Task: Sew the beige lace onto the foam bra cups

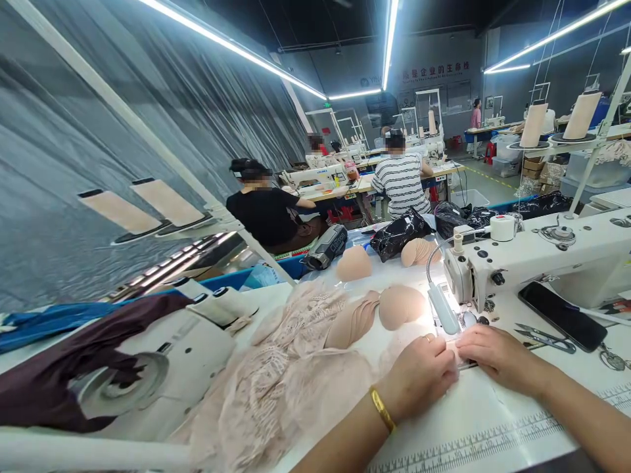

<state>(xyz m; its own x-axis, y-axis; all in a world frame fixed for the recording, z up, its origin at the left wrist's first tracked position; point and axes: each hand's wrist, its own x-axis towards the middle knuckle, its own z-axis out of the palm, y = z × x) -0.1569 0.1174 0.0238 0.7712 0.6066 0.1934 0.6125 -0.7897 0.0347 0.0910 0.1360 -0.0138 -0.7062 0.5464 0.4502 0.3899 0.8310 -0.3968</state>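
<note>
Both hands are at the needle area of a white sewing machine (557, 253), under a small lit lamp (442, 309). My left hand (422, 373), with a gold bangle at the wrist, has its fingers curled together on a thin beige fabric (401, 345). Close beside it, my right hand (497, 355) presses its fingers together at the same fabric's edge by the presser foot. The needle itself is hidden. Left of my hands lie beige molded cups (401, 307), a stack of cup pieces (352, 320) and a heap of beige lace (261, 381).
Scissors (547, 338) and a black phone (562, 315) lie right of my hands. Black plastic bundles (401, 233) are behind the cups. At the left stands another machine (162, 361) with dark cloth (64, 361). Thread stands rise on both sides. Other people sit at machines ahead.
</note>
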